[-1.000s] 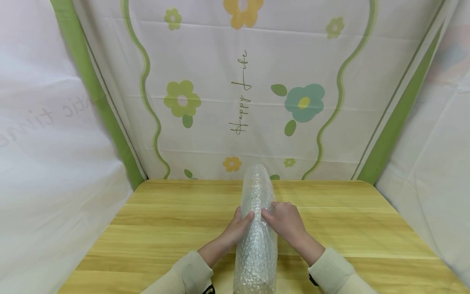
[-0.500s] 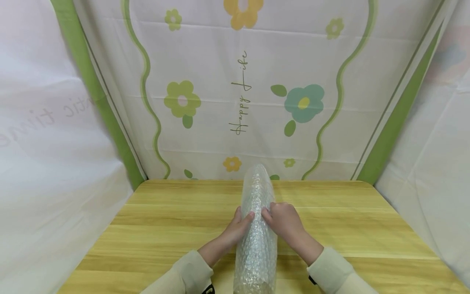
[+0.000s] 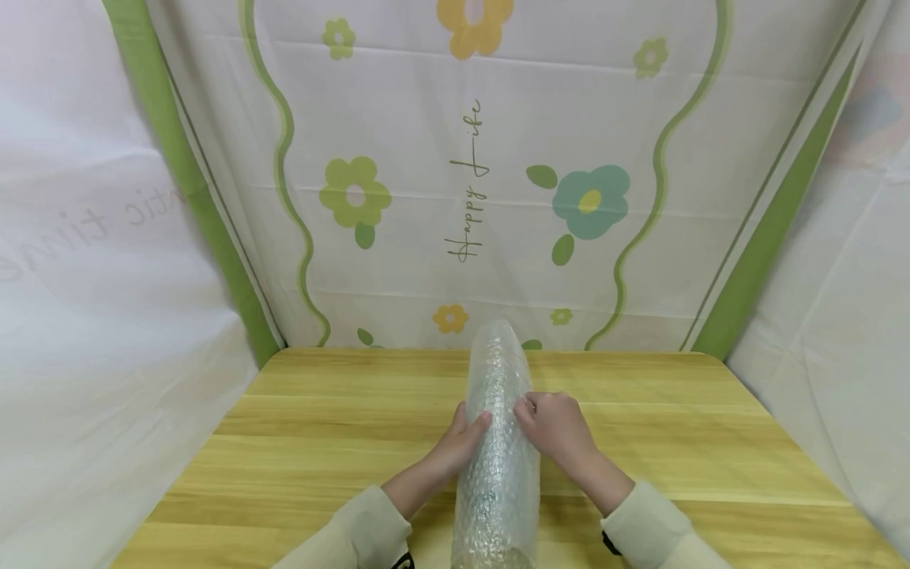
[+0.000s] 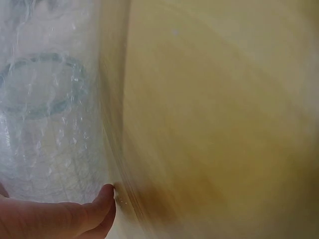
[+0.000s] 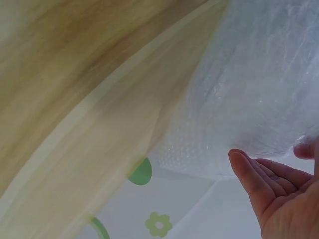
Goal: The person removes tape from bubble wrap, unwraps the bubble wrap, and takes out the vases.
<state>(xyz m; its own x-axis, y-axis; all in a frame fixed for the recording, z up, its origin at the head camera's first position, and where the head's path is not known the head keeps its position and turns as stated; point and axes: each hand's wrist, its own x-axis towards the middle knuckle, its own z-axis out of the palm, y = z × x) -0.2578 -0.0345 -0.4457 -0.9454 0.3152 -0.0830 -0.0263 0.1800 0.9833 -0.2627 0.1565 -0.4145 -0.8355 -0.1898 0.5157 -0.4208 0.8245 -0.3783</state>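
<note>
A long cylindrical bundle of clear bubble wrap [image 3: 498, 482] stretches from the table's near side toward its far edge. Through the layers in the left wrist view, a pale greenish ring [image 4: 42, 59] shows; what it belongs to is unclear. My left hand [image 3: 455, 445] grips the bundle's left side, thumb on top and fingers down the side. On the opposite side, my right hand [image 3: 558, 427] has curled fingers and pinches the wrap near the upper right edge. The right wrist view shows thumb and fingertips [image 5: 237, 157] against the film; the exact pinch is partly hidden.
The wooden table [image 3: 341, 411] has striped yellow grain and rounded far corners. Behind it hangs a white fabric wall [image 3: 398, 118] printed with flowers. White side panels with green trim [image 3: 206, 213] flank the table.
My right thumb has drawn off the top of the bundle toward the right, and the wrap's right edge has bulged slightly outward. The left hand has kept its hold.
</note>
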